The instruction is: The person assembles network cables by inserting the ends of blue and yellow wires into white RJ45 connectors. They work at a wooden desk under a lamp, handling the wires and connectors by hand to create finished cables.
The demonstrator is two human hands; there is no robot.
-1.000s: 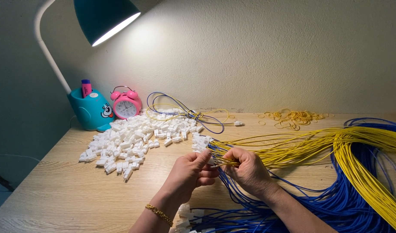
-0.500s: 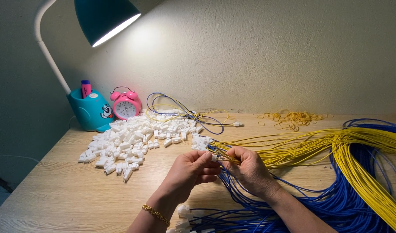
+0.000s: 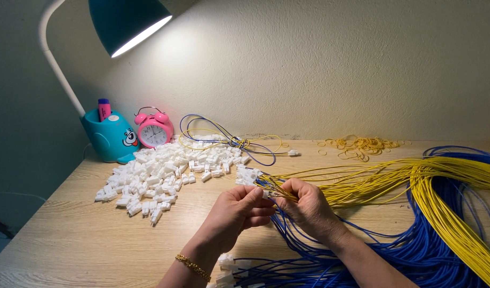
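Yellow wires (image 3: 394, 178) fan in from the right across the pale wooden counter (image 3: 69, 234) and gather to a point between the two hands at the near middle. The left hand (image 3: 237, 210) has its fingers curled and pinches a small white connector (image 3: 265, 194) at its fingertips, a gold bracelet (image 3: 193, 266) on its wrist. The right hand (image 3: 309, 205), just beside it and touching it at the fingertips, pinches the wire ends, thumb over forefinger. Blue wires (image 3: 415, 250) run under the right forearm and loop away to the near right, some ending in white connectors at the near edge below the left wrist. A heap of loose white connectors (image 3: 165, 176) lies to the left of and beyond the hands, its nearest pieces just beside the wire tips. Farther back sit a finished bundle of looped wires (image 3: 229, 140), a pink alarm clock (image 3: 154, 130), a teal desk lamp (image 3: 111, 136) and, far right, a scatter of rubber bands (image 3: 362, 146).
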